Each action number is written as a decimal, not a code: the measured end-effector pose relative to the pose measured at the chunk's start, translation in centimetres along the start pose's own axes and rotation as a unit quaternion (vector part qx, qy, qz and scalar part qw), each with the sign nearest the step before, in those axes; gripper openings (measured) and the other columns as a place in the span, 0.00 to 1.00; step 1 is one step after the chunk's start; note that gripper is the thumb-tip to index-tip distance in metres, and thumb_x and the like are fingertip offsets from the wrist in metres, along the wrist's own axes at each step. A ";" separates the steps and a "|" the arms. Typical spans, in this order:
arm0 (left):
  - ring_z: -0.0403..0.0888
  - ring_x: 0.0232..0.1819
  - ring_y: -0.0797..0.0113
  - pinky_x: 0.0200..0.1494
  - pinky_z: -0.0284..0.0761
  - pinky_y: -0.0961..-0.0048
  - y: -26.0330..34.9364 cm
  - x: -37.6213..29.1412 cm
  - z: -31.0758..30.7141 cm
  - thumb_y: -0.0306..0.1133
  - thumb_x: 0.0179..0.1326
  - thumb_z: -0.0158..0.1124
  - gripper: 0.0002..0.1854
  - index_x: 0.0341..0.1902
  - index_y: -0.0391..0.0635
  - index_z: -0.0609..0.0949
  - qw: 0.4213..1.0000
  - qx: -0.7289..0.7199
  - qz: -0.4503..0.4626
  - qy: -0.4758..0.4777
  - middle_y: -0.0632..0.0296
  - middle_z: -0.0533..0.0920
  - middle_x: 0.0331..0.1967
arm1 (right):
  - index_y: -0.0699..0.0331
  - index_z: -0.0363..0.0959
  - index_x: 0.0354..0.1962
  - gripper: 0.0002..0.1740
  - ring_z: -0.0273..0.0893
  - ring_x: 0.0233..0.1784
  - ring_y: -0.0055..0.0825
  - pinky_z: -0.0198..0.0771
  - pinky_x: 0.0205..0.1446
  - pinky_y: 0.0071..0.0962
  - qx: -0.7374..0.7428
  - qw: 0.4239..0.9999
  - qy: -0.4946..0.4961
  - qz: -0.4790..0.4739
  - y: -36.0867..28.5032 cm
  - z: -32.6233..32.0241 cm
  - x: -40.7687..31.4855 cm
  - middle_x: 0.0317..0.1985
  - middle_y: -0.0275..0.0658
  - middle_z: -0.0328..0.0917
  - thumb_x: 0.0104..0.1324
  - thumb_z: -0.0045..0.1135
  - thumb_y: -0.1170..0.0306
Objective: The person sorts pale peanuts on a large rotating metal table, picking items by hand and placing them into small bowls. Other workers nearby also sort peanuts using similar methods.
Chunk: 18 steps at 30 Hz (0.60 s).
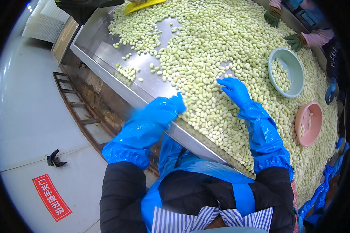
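Pale green oval pieces (210, 55), perhaps peeled fruit or beans, lie spread thickly over a stainless steel sorting table (110, 58). My left hand (175, 103), in a blue glove, is low at the near rim of the table, beside the edge of the pile. Its fingers are bent and partly turned away, so whether anything is in them is hidden. Farther right, my right hand (236, 90) reaches over the pile with its gloved fingers apart. The fingertips are close to a small bare patch of metal, and nothing shows between them.
A pale green bowl (299, 74) holding some pieces and a pink bowl (316, 125) with a few stand on the pile. Co-workers' gloved hands (294, 42) work at the far side. A yellow scoop-like object (143, 6) lies at the top; a rusty metal frame (75, 102) runs below the table.
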<state>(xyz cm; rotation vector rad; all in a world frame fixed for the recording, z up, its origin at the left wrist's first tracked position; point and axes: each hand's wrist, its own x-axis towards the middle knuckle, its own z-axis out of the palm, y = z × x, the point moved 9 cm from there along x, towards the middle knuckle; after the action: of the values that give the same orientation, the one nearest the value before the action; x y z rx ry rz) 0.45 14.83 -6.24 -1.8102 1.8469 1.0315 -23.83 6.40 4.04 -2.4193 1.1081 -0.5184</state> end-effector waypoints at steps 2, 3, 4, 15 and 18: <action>0.81 0.47 0.41 0.52 0.76 0.51 3.4 -1.3 2.1 0.52 0.54 0.63 0.45 0.68 0.33 0.60 0.999 -0.034 0.033 -0.016 0.34 0.79 0.48 | 0.46 0.78 0.52 0.18 0.78 0.44 0.40 0.73 0.45 0.38 0.029 0.998 -0.033 -0.038 -3.0 2.4 4.8 0.42 0.38 0.81 0.63 0.57 0.66; 0.81 0.47 0.42 0.51 0.76 0.52 4.7 -1.9 3.2 0.54 0.55 0.62 0.45 0.67 0.32 0.61 0.997 -0.054 0.052 -0.032 0.34 0.79 0.48 | 0.47 0.78 0.51 0.17 0.78 0.42 0.40 0.72 0.44 0.39 0.039 0.996 -0.057 -0.058 -4.7 4.3 7.2 0.40 0.38 0.81 0.63 0.57 0.65; 0.81 0.48 0.43 0.51 0.76 0.52 6.3 -2.3 4.2 0.55 0.55 0.62 0.46 0.67 0.31 0.61 0.993 -0.074 0.074 -0.048 0.34 0.78 0.49 | 0.50 0.79 0.47 0.14 0.79 0.41 0.40 0.73 0.44 0.39 0.042 0.994 -0.056 -0.083 -6.3 5.9 9.3 0.38 0.39 0.82 0.64 0.56 0.64; 0.81 0.48 0.50 0.49 0.77 0.53 8.8 -2.8 4.9 0.54 0.58 0.58 0.29 0.56 0.47 0.77 0.995 -0.049 0.083 0.009 0.49 0.81 0.50 | 0.73 0.76 0.31 0.16 0.78 0.21 0.40 0.74 0.25 0.38 0.392 0.795 -0.242 0.395 -7.6 16.6 9.1 0.23 0.51 0.78 0.58 0.53 0.64; 0.82 0.45 0.49 0.46 0.77 0.52 9.7 -4.5 2.3 0.53 0.61 0.56 0.26 0.53 0.45 0.79 0.995 -0.048 0.086 0.018 0.48 0.81 0.47 | 0.67 0.76 0.32 0.15 0.78 0.26 0.29 0.72 0.32 0.30 0.128 0.974 -0.167 0.089 -6.5 14.3 8.2 0.26 0.42 0.77 0.63 0.52 0.61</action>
<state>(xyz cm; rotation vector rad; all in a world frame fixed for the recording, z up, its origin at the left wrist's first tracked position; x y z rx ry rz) -8.90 18.86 -2.23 -1.7572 2.0360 1.1756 -7.74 7.08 -3.35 -2.0633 1.0278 -0.1736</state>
